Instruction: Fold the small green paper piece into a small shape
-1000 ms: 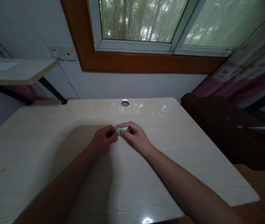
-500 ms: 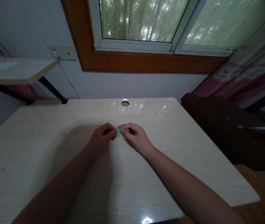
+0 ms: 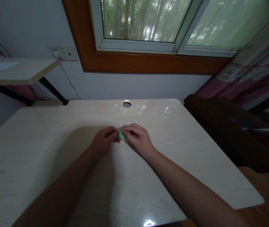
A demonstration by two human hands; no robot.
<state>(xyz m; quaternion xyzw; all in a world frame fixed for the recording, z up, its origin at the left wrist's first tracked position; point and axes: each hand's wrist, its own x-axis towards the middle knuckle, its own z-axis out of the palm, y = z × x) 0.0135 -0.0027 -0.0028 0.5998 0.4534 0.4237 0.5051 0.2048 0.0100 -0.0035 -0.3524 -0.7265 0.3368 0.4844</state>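
Note:
Between my two hands is a small piece of green paper [image 3: 121, 135], partly covered by my fingers. My left hand [image 3: 104, 137] pinches its left side between thumb and fingers. From the other side, my right hand [image 3: 137, 136] grips the right part, thumb toward me and fingers behind. Both hands are low over the middle of the pale wood-grain table [image 3: 143, 183]. How the paper is folded is too small to make out.
A round cable hole [image 3: 127, 104] lies near the table's far edge. At the back left a raised shelf [image 3: 18, 72] stands on black legs. Dark wooden furniture [image 3: 224, 132] is to the right. Beyond the table are a wall socket [image 3: 63, 53] and a window [image 3: 143, 22].
The green paper has tilted, and its visible shape is now more slanted. My fingers have shifted slightly on it, with the right hand a little further over the paper.

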